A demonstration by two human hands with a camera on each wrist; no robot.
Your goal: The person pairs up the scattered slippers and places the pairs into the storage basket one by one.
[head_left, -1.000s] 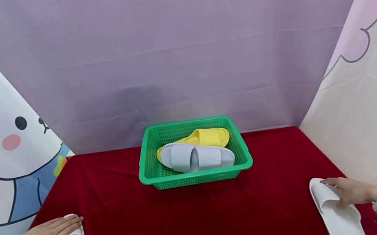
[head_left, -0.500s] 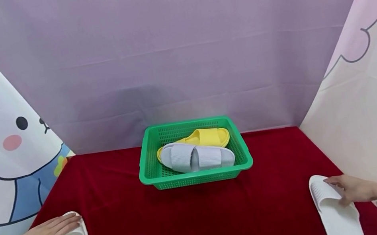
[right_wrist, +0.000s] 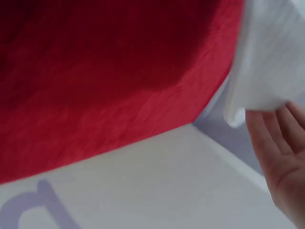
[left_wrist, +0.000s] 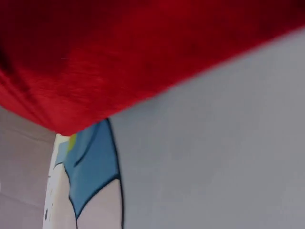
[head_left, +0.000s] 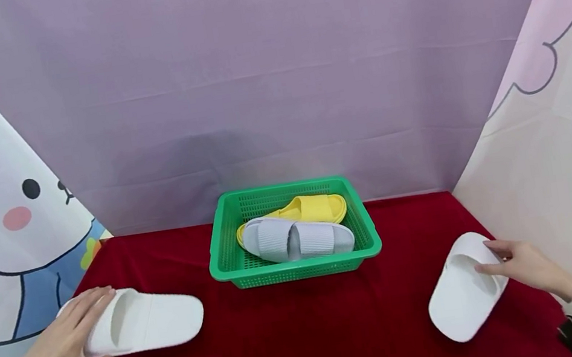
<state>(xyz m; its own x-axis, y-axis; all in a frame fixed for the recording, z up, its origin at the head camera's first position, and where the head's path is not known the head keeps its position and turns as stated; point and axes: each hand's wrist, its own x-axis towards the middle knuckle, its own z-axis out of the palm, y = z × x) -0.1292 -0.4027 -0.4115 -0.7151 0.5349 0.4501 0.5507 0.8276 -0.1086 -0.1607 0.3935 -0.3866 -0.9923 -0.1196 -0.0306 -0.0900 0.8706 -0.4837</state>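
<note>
On the left in the head view, my left hand grips a white slide slipper by its strap end, fingers over the strap and thumb along the near side. The slipper's heel points right, towards the middle. At the right, my right hand pinches another white slipper at its strap, with the heel slanting towards the front left. In the right wrist view the fingertips of the right hand meet the edge of this white slipper. Neither the left hand nor its slipper shows in the left wrist view.
A green plastic basket stands at the back centre of the red cloth-covered table. In it a lilac slipper lies in front of a yellow slipper. A lilac curtain and printed side panels enclose the table.
Both white slippers have moved inward and turned with the hands, their heels swinging towards the middle. The left hand's thumb now shows at the slipper's near side. The basket stays put.
</note>
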